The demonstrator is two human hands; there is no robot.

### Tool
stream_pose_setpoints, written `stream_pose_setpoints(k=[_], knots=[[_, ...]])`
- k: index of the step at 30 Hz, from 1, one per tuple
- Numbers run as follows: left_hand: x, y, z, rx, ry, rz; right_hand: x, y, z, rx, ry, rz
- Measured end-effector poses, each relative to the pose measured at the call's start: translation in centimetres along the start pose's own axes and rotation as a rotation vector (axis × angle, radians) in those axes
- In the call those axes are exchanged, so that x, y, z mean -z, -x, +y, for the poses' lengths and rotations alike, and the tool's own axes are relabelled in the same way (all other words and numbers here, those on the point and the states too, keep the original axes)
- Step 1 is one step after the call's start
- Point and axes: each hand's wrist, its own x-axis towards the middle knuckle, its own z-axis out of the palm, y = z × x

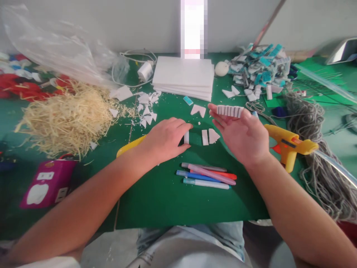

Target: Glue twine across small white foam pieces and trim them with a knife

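Observation:
My right hand (243, 134) is raised over the green mat (167, 201) and holds a small white foam strip with dark stripes (230, 110) between thumb and fingertips. My left hand (164, 138) rests on the mat, fingers pinching a small upright white foam piece (186, 137). Two more cut foam pieces (209, 136) lie between my hands, and another foam piece (198, 109) lies farther back. Several coloured markers (208, 175) lie in front of my hands.
A yellow glue gun (290, 146) lies right of my right hand, beside grey yarn (309, 123). A stack of white foam sheets (184, 76) sits at the back, foam scraps (146, 108) and straw (67, 119) at left, a pink box (47, 184), and a pile of teal-and-white pieces (259, 67).

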Motion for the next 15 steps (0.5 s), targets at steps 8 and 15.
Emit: stream_pose_setpoints(k=[8,15], knots=[[-0.6,0.1,-0.8,0.003,0.166,0.141,-0.1,0.5,0.4,0.231,0.506,0.065],[3.1,0.0,-1.3,0.496,1.307,0.221,0.3,0.6,1.7,0.494,1.033,-0.069]])
